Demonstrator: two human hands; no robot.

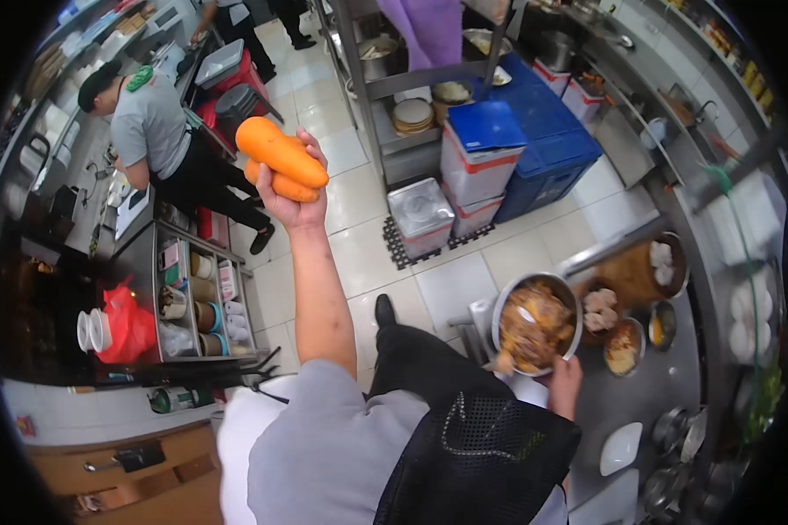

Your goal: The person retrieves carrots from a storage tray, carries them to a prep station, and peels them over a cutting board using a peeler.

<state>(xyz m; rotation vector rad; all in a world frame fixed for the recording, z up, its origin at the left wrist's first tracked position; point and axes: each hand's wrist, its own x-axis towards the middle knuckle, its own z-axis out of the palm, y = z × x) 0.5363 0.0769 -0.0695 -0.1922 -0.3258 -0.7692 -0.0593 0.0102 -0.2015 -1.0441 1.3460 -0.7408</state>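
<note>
Two thick orange carrots [280, 156] lie together in my left hand [295, 197], which is raised far out in front on a stretched arm. Its palm faces up, with the thumb on the left side and the fingers curled round from the right. My right hand [566, 383] grips the near rim of a round metal bowl [496, 325], down at my right side by the counter. Brown, glossy pieces of food [534, 325], perhaps meat, fill the bowl. A blurred pale shape at its lower left rim cannot be made out.
A steel counter [587, 411] with bowls of food [624, 346] and a wooden board [629, 262] runs along my right. Ahead stand a metal rack [403, 85], blue-lidded tubs [486, 127] and a blue chest [543, 131]. A co-worker [153, 127] bends over the left counter, beside open shelving [203, 293].
</note>
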